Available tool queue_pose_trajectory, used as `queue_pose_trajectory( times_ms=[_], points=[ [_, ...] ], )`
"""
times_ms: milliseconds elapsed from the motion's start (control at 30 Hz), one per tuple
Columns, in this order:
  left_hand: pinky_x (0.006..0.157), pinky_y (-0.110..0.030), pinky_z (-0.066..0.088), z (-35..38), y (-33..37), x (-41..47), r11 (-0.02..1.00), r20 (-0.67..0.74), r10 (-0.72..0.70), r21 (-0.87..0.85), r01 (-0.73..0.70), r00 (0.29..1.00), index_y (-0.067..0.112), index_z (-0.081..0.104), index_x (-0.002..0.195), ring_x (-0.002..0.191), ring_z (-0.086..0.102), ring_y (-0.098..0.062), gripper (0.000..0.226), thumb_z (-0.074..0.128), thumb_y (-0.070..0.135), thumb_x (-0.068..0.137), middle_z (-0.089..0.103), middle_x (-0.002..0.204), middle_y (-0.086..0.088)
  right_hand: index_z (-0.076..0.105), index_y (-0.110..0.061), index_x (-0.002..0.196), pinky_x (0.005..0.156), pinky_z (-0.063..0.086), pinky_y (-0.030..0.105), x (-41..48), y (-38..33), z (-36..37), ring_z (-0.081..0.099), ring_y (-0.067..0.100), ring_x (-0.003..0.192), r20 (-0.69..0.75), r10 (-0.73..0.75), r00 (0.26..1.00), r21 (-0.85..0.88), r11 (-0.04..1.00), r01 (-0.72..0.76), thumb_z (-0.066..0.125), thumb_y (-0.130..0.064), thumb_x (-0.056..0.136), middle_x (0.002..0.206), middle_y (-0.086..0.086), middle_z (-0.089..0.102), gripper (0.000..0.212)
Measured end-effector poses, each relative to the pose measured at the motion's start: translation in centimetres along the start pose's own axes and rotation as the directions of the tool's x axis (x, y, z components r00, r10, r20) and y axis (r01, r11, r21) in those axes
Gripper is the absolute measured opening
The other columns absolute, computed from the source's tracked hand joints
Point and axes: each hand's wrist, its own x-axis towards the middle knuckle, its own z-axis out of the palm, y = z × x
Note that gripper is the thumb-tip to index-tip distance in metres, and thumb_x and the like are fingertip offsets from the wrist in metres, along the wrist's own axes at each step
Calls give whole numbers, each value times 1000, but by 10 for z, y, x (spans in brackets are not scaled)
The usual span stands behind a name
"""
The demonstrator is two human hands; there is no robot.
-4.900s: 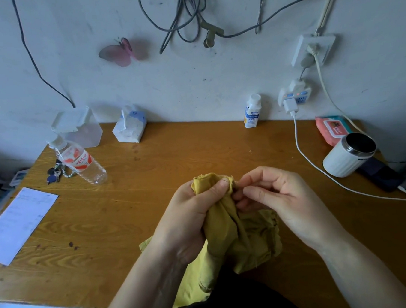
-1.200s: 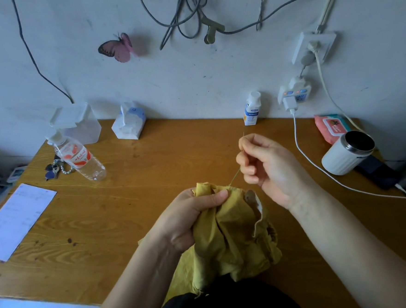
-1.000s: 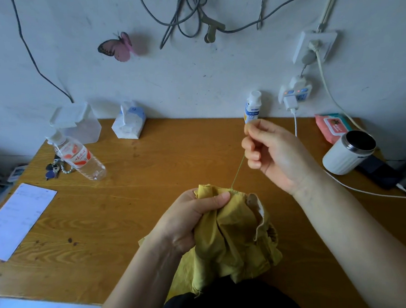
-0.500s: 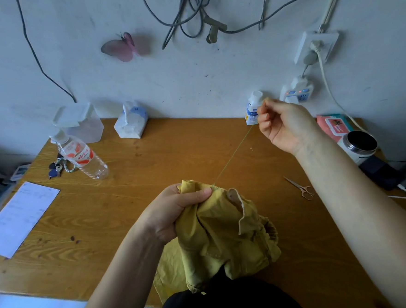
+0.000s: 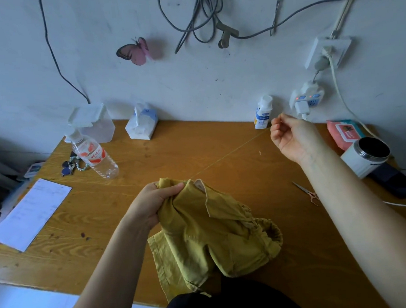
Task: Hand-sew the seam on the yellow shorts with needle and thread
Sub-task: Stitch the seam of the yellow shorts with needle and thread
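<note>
1. Currently, the crumpled yellow shorts (image 5: pixel 217 237), on the grained wooden table (image 5: pixel 196 142), are gripped at a bunched fold by the curled left hand (image 5: pixel 152 205);
2. a thin, taut thread (image 5: pixel 230 153) is pinched by the right hand (image 5: pixel 292 138), beyond and right of the shorts;
3. versus half a second ago, that hand is drawn farther from the shorts, the thread lengthened.

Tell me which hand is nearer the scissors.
Right. The right hand, pinching the thread, is just beyond the scissors; the left hand grips the yellow shorts far to their left.
</note>
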Motion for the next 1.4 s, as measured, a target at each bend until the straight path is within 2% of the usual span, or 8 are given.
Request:
queue_pose_trajectory(
  times_ms=[133, 333, 700, 967, 1233, 1400],
  points=[
    [53, -29, 56, -5, -8, 8, 998, -117, 62, -1, -63, 991, -3, 68, 76, 63, 70, -24, 8, 69, 4, 80, 72, 69, -14, 54, -6, 77, 43, 42, 14, -3, 5, -9, 51, 7, 42, -19, -32, 999, 15, 999, 33, 44, -9, 98, 57, 3, 55, 24],
    [59, -32, 58, -9, -18, 13, 992, -230, 87, -66, -105, 969, -3, 67, 82, 69, 70, -26, 10, 69, 7, 82, 72, 74, -15, 53, -9, 76, 44, 43, 14, -7, 2, -25, 54, 7, 45, -31, -60, 998, 59, 996, 62, 44, -11, 98, 54, 1, 60, 24],
    [53, -29, 56, -8, -20, 15, 964, -248, 77, -228, -135, 966, -1, 68, 80, 66, 72, -24, 11, 69, 10, 83, 73, 70, -13, 52, -13, 78, 45, 42, 12, -17, -13, -52, 52, 4, 46, -110, -124, 986, 135, 981, 138, 43, -15, 98, 55, -3, 57, 23],
    [56, -31, 58, -8, -22, 17, 961, -263, 70, -241, -136, 962, -1, 68, 78, 69, 72, -25, 12, 70, 11, 82, 73, 71, -13, 53, -12, 80, 50, 44, 11, -22, -10, -67, 53, 4, 49, -162, -148, 976, 142, 975, 172, 49, -17, 96, 58, -3, 57, 18],
    [53, -30, 57, -9, -21, 16, 956, -283, 68, -255, -144, 957, -1, 68, 78, 66, 72, -25, 12, 70, 11, 82, 73, 70, -13, 51, -8, 90, 47, 43, 12, -15, -24, -86, 52, 4, 44, -262, -178, 949, 209, 949, 236, 43, -13, 99, 64, -2, 53, 13],
    [50, -29, 56, -8, -20, 16, 955, -289, 58, -264, -138, 956, 0, 67, 76, 63, 72, -24, 12, 69, 10, 82, 73, 66, -12, 54, -7, 88, 47, 40, 12, -14, -33, -100, 48, 3, 42, -309, -193, 931, 216, 939, 267, 41, -11, 99, 66, -3, 48, 18]
  ],
)
